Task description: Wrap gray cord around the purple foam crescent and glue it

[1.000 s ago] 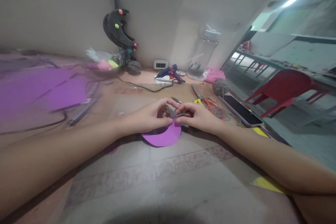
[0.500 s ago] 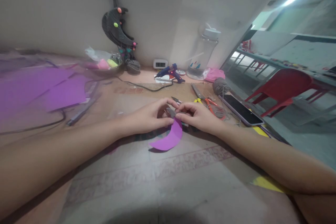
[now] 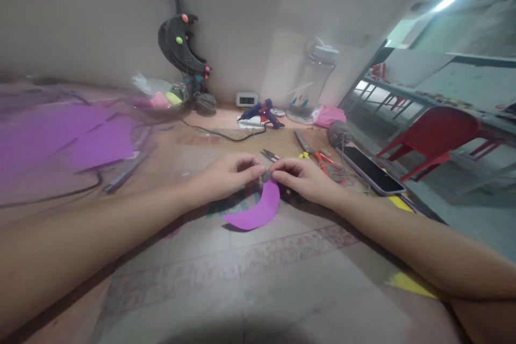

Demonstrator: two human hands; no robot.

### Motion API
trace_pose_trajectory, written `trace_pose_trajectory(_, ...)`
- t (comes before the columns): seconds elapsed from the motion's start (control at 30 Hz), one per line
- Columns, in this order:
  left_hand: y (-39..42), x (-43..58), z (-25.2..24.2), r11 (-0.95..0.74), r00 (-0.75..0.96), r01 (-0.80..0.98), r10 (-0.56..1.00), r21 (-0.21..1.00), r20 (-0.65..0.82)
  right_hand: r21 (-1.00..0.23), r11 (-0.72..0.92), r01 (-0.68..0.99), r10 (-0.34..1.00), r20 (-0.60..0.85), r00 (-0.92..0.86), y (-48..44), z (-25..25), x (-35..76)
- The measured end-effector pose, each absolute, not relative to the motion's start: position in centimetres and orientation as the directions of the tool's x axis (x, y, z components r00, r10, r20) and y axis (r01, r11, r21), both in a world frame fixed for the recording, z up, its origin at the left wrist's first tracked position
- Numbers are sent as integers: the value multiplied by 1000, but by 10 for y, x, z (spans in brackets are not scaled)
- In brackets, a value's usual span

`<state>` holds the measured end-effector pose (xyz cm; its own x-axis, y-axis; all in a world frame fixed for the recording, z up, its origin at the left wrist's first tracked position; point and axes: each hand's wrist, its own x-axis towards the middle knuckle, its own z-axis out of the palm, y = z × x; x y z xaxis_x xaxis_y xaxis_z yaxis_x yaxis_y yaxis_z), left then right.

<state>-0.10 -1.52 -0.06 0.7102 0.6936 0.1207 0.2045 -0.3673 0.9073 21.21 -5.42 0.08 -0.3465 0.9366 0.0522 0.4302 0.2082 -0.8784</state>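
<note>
A purple paper crescent [image 3: 258, 212] curves below my fingers, its free point aimed left above the cardboard surface. Its upper tip is covered with grey yarn [image 3: 266, 174]. My left hand [image 3: 231, 176] pinches this grey-covered tip between thumb and fingers. From the other side my right hand [image 3: 304, 177] is closed at the same tip, thumb against index finger. The fingertips hide much of the yarn there. Just beyond the hands lie small thread snips [image 3: 269, 155].
Orange-handled scissors [image 3: 318, 158], a grey yarn ball [image 3: 339, 133] and a phone [image 3: 370, 170] lie to the right. Behind are a blue glue gun [image 3: 263, 113], a small clock [image 3: 246, 99] and a clear bottle [image 3: 312, 86]. Purple sheets [image 3: 102, 142] lie left; a dark crescent [image 3: 177, 45] hangs behind.
My left hand has shifted slightly, its thumb now up on the grey-covered tip. The crescent's free point has swung a little left and up. The right hand stays nearly in place.
</note>
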Motion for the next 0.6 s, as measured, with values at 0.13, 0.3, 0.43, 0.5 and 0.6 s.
trace_pose_trajectory(0.13, -14, -1, -2, -311, 717, 179, 691, 933, 93, -852, 266, 451, 934, 112, -338, -54, 0, 213)
trace_pose_trajectory(0.3, -14, -1, -4, -297, 726, 171, 683, 940, 83, -818, 302, 490, 945, 187, -270, -53, 2, 214)
trace_pose_trajectory(0.43, -14, -1, -4, -289, 709, 196, 701, 937, 68, -755, 361, 548, 933, 289, -215, -51, 9, 217)
trace_pose_trajectory(0.5, -15, 0, -3, -284, 710, 197, 702, 938, 63, -754, 364, 547, 931, 303, -202, -48, 12, 220)
trace_pose_trajectory(0.6, -16, 0, -3, -274, 710, 198, 702, 941, 55, -741, 369, 561, 929, 320, -187, -41, 19, 228)
